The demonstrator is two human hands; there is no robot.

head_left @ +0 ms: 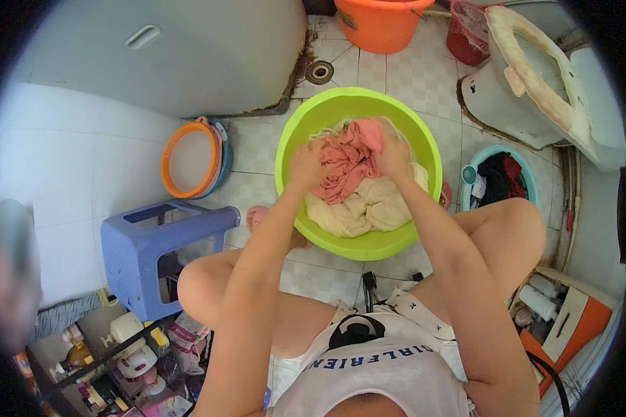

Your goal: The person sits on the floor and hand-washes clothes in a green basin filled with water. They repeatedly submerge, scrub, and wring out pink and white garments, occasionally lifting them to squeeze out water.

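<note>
A bright green basin (pixel 424 132) stands on the floor between my knees. Inside it a crumpled pink cloth garment (pixel 348 163) lies on top of bunched cream-coloured cloth (pixel 362 208). My left hand (pixel 309 165) grips the pink garment at its left side, fingers curled into the folds. On the other side my right hand (pixel 394 156) is closed on the garment's upper right part, a smooth pink piece bulging beside the fingers. Some fingertips of both hands are hidden in the cloth.
A pale blue basin (pixel 525 156) of dark and red clothes stands at right, near the toilet (pixel 508 104). Beyond are an orange bucket (pixel 379 28), a red bin (pixel 468 35) and a floor drain (pixel 319 72). At left are stacked basins (pixel 165 167) and a blue stool (pixel 129 257).
</note>
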